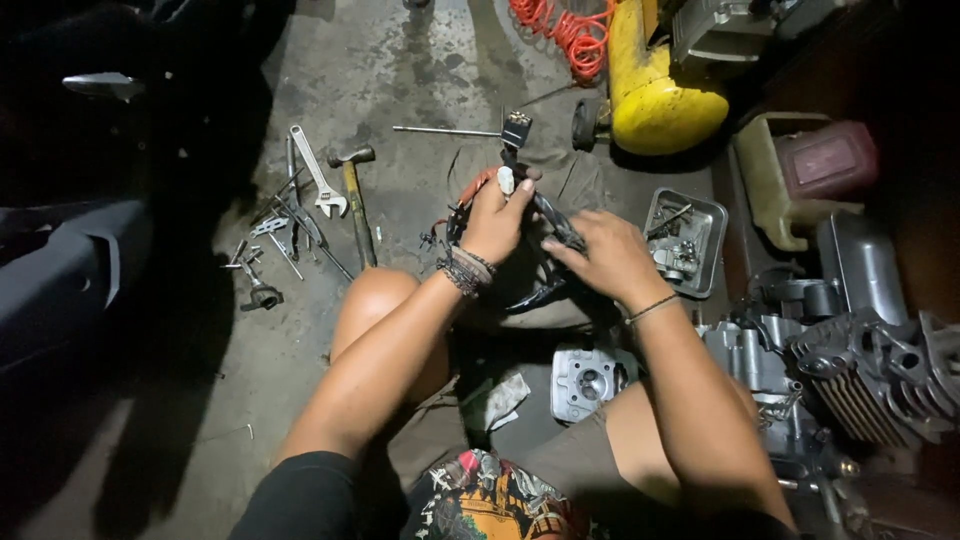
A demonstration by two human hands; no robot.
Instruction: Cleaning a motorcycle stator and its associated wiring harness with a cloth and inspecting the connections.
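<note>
My left hand point(493, 222) grips the upper part of a bundle of black and red wires point(548, 222), with a small white connector point(506, 180) sticking up by my thumb. My right hand point(607, 256) holds the same bundle lower down on its right side, fingers pinched on a black sleeved strand. The wiring loops down in front of my knees point(520, 300). Bead bracelets circle my left wrist point(464, 270) and a thin band my right wrist. A small black box-shaped part point(516, 129) lies on the concrete just beyond the bundle.
A hammer point(354, 195), an adjustable wrench point(318, 172) and several small tools lie at left. A metal tray of parts point(686, 240), a cylinder head point(588, 380) and an engine block point(850, 370) sit at right. A yellow compressor tank point(655, 90) and orange coiled hose point(560, 30) stand beyond.
</note>
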